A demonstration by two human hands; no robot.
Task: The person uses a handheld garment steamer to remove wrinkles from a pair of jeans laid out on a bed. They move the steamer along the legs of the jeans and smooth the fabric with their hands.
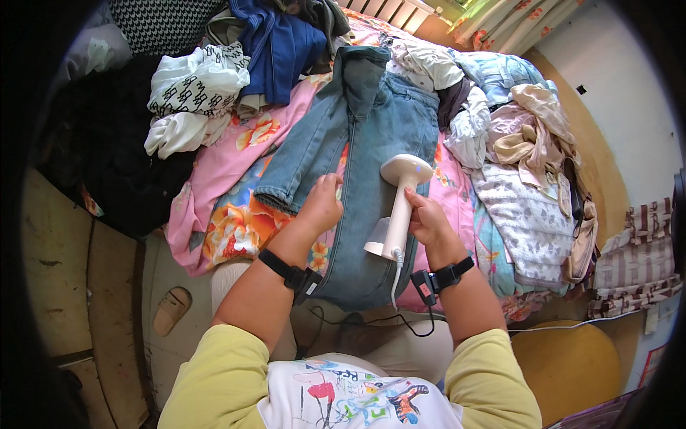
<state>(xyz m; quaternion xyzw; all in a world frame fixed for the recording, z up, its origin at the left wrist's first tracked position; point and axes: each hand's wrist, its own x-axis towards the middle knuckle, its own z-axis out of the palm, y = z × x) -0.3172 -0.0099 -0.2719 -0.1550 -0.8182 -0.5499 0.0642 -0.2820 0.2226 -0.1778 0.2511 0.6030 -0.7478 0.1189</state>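
A pair of blue-grey jeans point(371, 236) lies spread on the bed, its waist away from me and one leg reaching toward my lap. In my right hand point(429, 220) is a pale pink handheld garment steamer point(400, 214), gripped by its handle. Its round head rests over the nearer leg, and a white cord runs down from its base. My left hand point(324, 204) is closed at the inner edge of that leg, seemingly pinching the denim; the fingertips are partly hidden. The other leg's hem point(275, 196) lies just left of this hand.
Beneath the jeans is a pink floral bedsheet point(193, 222). Piled clothes flank them: black fabric point(121, 143) and a white patterned garment point(196, 82) at left, light garments point(525, 207) at right. A black cable point(371, 322) crosses near my lap. A slipper point(172, 311) sits on the floor.
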